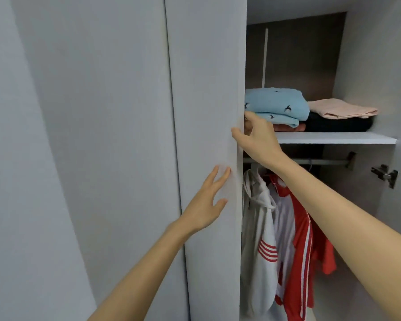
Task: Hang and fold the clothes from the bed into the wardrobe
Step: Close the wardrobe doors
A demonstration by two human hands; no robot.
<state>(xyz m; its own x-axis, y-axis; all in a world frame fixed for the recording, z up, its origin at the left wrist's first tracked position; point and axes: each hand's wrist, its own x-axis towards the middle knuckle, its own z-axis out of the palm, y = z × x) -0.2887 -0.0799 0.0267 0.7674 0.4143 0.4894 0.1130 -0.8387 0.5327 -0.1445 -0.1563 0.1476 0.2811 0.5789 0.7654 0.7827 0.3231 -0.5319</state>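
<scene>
The wardrobe's grey left door covers the left half of the opening. My right hand grips the door's free edge, thumb on the front face and fingers curled behind it. My left hand presses flat on the door front with straight, spread fingers. Inside, on the white shelf, lie folded clothes: a light blue patterned garment on a salmon one, and a pale pink garment on a black one. Below, a white hoodie and a red-and-white jacket hang from the rail.
Another grey door panel stands to the left. A metal hinge sits on the wardrobe's right inner wall. The bed is out of view.
</scene>
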